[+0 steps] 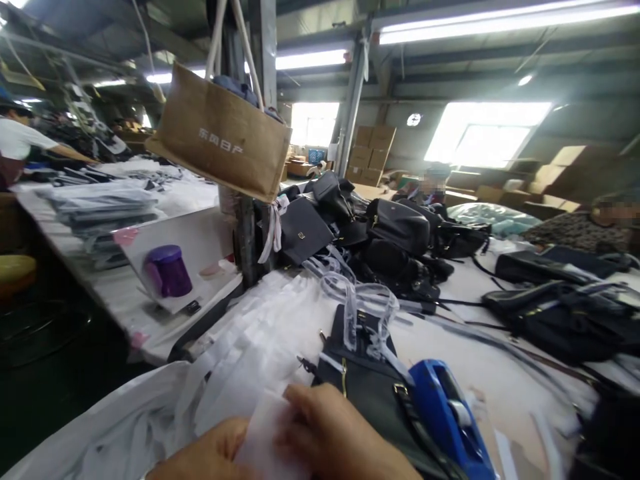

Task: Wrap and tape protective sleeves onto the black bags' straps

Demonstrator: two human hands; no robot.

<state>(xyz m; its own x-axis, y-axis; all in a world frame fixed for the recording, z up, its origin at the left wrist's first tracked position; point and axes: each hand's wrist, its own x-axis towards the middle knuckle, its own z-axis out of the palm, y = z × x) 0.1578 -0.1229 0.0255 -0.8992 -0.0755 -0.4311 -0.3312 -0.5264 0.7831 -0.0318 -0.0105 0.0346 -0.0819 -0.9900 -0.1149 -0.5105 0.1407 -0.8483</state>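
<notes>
Both of my hands are low in the head view, pinching one white sheet of thin paper or foam (267, 433) between them. My left hand (213, 450) grips its left side, and my right hand (330, 430) has thumb and fingers closed on its upper right part, slightly blurred. Just beyond my right hand lies a black bag (373, 393) with gold zips and a buckle, its handle wrapped in clear plastic (353, 300). A blue tape dispenser (450, 413) rests to the right of the bag. A heap of white sheets (270, 327) spreads ahead of my left hand.
Several black bags (400, 227) are piled at the back, more (565, 313) at right. A brown tote (220, 133) hangs from a post (246, 240). A purple cup (170, 270) stands on the left. Other people (25, 143) are farther off. White material (115, 433) fills the lower left.
</notes>
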